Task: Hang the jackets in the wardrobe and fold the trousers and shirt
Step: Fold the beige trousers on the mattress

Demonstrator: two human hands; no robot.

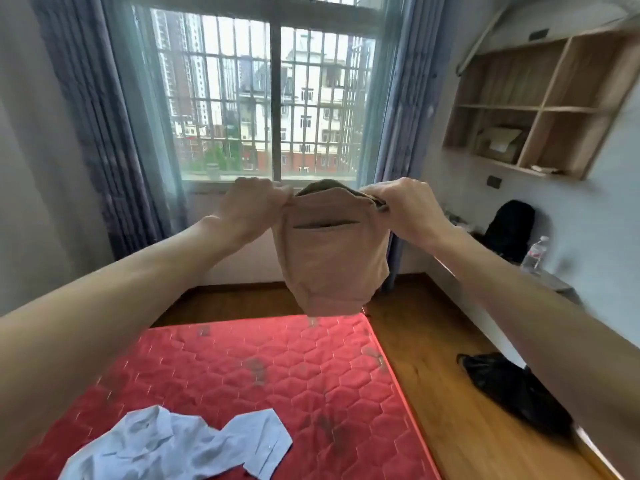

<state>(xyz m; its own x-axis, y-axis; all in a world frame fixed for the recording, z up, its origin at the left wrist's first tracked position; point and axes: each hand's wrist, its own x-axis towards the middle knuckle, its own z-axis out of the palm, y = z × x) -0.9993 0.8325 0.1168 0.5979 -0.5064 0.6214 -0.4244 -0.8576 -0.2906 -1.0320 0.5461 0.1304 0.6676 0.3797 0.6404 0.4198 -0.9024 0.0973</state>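
I'm looking down over a red quilted mattress (242,375) that fills the lower middle of the view, with a barred window (273,98) straight ahead and wooden floor (433,375) to the right of the bed. Wooden wall shelves (540,109) sit high on the right; I see no wardrobe and no jackets from here, so I can't say how that part of the task stands.

The step in hand looks like folding the trousers. The tan trousers (329,258) hang in the air above the far end of the mattress, held up by the waistband, a slit pocket facing me, and the lower part seems already doubled up, since the bundle ends short and rounded. My left hand (256,199) is closed, pinching the left end of the waistband; my right hand (401,202) is closed on the right end, fingers curled over the cloth.

The pale blue shirt (180,445) lies crumpled and unfolded on the near part of the mattress, well apart from the trousers.

Smaller things: a black bag (516,389) on the floor to the right, a dark backpack (509,230) and a plastic bottle (535,254) on the ledge beyond.

Next, I judge, I need to lower the trousers flat onto bare mattress clear of the shirt, keeping both pinches even so the edges stay aligned, then finish the fold there.
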